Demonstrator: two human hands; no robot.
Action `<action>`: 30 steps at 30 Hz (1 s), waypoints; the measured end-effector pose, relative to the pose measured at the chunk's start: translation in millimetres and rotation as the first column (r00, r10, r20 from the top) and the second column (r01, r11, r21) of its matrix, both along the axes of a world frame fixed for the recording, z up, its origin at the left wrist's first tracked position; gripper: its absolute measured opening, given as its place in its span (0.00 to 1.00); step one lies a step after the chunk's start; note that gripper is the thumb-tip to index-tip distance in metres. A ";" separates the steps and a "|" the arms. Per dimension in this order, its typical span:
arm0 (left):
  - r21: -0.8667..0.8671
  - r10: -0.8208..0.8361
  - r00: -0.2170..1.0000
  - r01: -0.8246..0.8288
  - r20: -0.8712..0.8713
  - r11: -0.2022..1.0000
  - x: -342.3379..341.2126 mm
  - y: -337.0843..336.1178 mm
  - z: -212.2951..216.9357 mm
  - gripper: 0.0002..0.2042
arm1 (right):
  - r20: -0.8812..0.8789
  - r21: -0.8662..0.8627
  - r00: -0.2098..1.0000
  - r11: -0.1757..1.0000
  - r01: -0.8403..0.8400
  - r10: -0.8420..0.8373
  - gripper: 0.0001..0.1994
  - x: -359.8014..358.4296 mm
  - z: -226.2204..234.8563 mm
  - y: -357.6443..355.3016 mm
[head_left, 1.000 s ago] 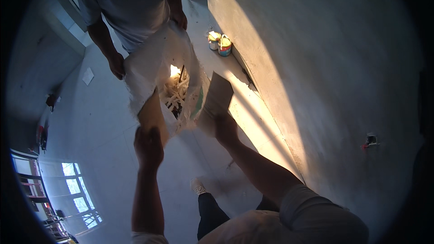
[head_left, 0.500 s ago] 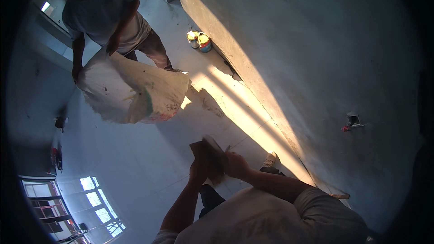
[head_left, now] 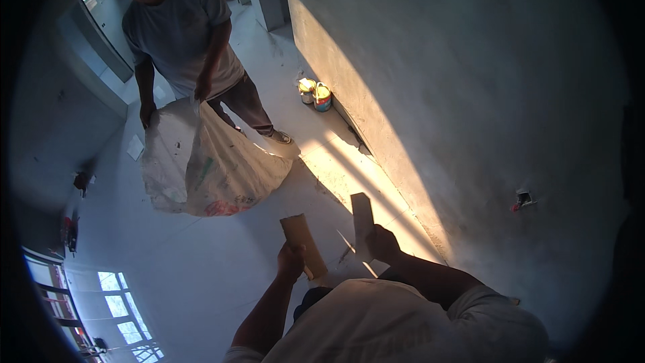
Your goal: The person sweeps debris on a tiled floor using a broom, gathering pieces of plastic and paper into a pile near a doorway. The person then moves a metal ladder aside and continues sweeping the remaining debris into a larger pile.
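My left hand [head_left: 291, 261] is closed on a flat tan rectangular plate [head_left: 302, 234], which looks like a plastering trowel; any handle is hidden by the fingers. To its right, my right hand [head_left: 384, 243] grips a flat grey rectangular plate [head_left: 363, 214], also trowel-like, held upright. A gap of floor shows between the two plates. Beyond them, a person [head_left: 181, 33] stands bent forward at the far left, holding the upper edge of a large whitish sack [head_left: 225, 178] with both hands. Stains in red and green mark the sack.
Two paint cans [head_left: 322, 99] stand by the foot of the grey wall [head_left: 437, 81] on the right. An open socket box [head_left: 525, 199] with red wires is set in that wall. Sunlight crosses the floor [head_left: 349, 168]. A window's bright reflection [head_left: 121, 306] lies at lower left.
The two plates were close together and blurred; now they are apart, the right hand having moved right. The person and sack appear lower and further right in view, as the whole picture has shifted.
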State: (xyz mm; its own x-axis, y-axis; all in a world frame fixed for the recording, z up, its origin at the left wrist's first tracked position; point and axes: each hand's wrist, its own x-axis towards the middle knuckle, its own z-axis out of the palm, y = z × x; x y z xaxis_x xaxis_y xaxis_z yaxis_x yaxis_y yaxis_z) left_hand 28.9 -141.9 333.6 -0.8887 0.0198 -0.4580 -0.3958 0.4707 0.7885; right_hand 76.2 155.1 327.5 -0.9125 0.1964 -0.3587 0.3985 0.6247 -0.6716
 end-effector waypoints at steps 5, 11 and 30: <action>0.343 0.096 0.975 -0.161 0.198 0.925 -34.3 -13.4 -78.7 0.18 | 0.050 -0.304 0.995 0.950 -0.069 0.088 0.22 -75.4 32.5 -58.3; 0.566 0.145 0.879 -0.411 0.455 0.715 -102.8 -6.7 -89.7 0.20 | 0.204 -0.300 0.883 0.886 -0.354 0.422 0.26 -199.3 -6.3 -54.7; -0.203 0.511 0.486 -0.553 0.709 0.808 -154.1 127.3 -277.8 0.25 | 0.459 0.240 0.882 0.971 -0.011 -0.103 0.30 -648.3 -662.6 262.0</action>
